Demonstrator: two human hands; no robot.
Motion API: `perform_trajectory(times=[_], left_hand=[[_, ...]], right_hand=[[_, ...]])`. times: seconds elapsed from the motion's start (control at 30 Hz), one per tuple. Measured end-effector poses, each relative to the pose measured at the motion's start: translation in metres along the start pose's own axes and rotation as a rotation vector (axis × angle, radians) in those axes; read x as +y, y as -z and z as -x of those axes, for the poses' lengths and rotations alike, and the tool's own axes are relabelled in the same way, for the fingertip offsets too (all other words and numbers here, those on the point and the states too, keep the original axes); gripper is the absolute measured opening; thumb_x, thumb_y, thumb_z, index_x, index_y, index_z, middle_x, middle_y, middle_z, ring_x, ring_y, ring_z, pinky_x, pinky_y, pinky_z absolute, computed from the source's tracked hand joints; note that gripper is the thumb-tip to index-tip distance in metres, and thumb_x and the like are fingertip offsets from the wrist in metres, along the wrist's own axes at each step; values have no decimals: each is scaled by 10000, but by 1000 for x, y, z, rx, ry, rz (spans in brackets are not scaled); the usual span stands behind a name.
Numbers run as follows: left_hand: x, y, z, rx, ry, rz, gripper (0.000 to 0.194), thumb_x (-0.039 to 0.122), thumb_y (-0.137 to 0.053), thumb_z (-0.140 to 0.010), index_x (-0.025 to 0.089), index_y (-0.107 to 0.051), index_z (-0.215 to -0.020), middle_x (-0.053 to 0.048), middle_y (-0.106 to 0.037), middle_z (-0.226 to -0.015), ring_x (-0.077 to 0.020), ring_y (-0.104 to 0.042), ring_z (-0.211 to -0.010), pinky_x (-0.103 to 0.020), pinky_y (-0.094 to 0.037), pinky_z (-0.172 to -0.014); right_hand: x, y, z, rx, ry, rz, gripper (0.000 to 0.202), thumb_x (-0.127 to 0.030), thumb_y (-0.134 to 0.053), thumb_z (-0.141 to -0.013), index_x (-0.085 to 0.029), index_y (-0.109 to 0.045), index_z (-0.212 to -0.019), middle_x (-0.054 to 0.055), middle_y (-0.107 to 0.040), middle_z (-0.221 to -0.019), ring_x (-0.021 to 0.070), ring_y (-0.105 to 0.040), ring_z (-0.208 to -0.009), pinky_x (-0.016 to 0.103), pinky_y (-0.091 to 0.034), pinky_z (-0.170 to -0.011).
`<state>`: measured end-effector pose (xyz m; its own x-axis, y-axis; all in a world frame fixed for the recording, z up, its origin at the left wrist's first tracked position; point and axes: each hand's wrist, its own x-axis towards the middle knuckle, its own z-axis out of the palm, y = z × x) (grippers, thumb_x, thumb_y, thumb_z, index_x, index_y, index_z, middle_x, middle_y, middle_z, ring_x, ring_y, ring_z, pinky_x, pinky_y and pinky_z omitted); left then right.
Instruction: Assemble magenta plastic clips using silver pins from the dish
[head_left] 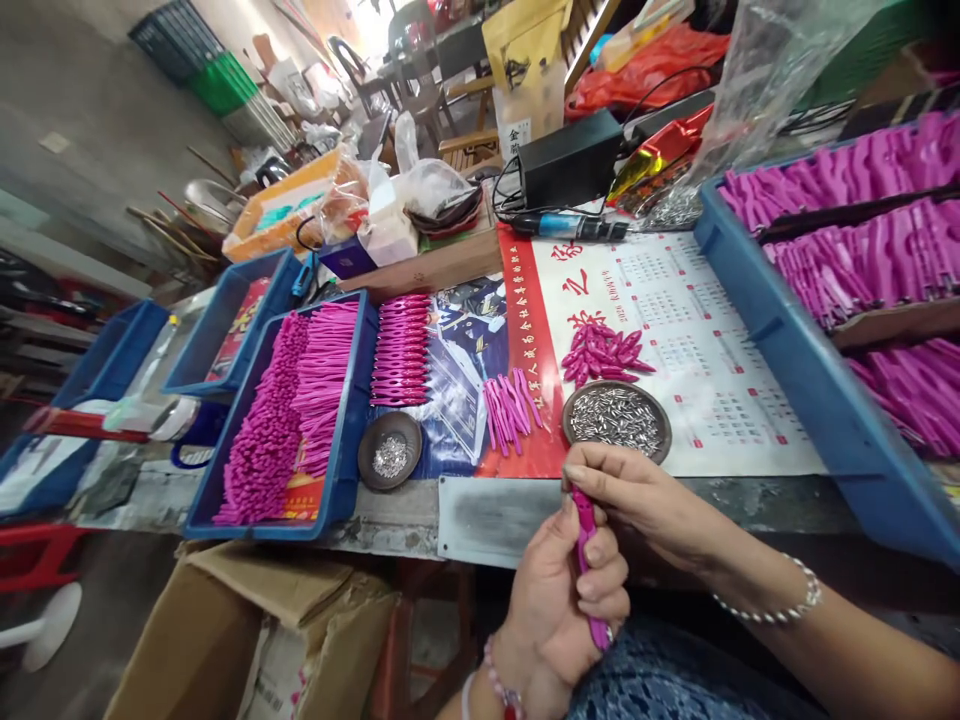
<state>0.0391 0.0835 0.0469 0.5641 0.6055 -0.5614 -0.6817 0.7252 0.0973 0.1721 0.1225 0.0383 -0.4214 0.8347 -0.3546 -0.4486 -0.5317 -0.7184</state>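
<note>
My left hand (559, 590) is closed around a slim magenta plastic piece (587, 545) that stands nearly upright above the table's front edge. At its upper end, the fingertips of my right hand (634, 490) are pinched together; anything small between them is hidden. Just beyond my right hand is a round dark dish (574, 440) full of small shiny metal pins (615, 415). Behind that dish lies a pile of short, pointed magenta pieces (604, 352). Several longer magenta pieces (514, 410) are spread on the printed sheet left of it. A metal plate (487, 515) lies at the table edge near my left hand.
A blue bin (360, 400) of magenta pieces stands left, beside a neat row of them (400, 350) and a smaller dish (367, 465) of tiny metal parts. Another blue bin (795, 380) fills the right. Below the table sits an open cardboard box (187, 630).
</note>
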Motion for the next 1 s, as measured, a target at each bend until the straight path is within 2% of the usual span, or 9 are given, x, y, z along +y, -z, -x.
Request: perform_trajectory(times=[0.23, 0.47, 0.77, 1.0], left_hand=[[3, -8, -15, -36, -37, 38, 314, 298, -818, -749, 109, -582, -830, 73, -440, -594, 7, -247, -414, -88, -177, -369], [5, -9, -24, -50, -38, 12, 324, 329, -819, -744, 122, -584, -828, 75, -440, -587, 0, -230, -407, -98, -172, -368], [7, -7, -21, -29, -17, 127, 299, 276, -810, -760, 106, -566, -794, 74, -423, -604, 6, -261, -418, -84, -205, -365], [6, -3, -17, -26, -9, 202, 243, 245, -697, -865, 98, -542, -747, 72, -377, -641, 22, -282, -429, -69, -211, -379]], right_hand=[[-14, 6, -9, 23, 60, 71, 369, -471, -756, -829, -168, -574, -723, -53, -472, -608, 69, -367, -531, 177, -296, -473], [-23, 10, -15, 28, 183, 245, 394, -511, -698, -855, -185, -553, -689, -50, -432, -607, 92, -353, -540, 207, -283, -457], [-16, 10, -25, 24, 98, 212, 416, -523, -734, -810, -185, -537, -670, -54, -442, -589, 83, -352, -523, 207, -285, -454], [-3, 9, -25, 72, 54, 200, 405, -507, -719, -825, -186, -525, -673, -44, -475, -599, 85, -369, -526, 212, -285, -469]])
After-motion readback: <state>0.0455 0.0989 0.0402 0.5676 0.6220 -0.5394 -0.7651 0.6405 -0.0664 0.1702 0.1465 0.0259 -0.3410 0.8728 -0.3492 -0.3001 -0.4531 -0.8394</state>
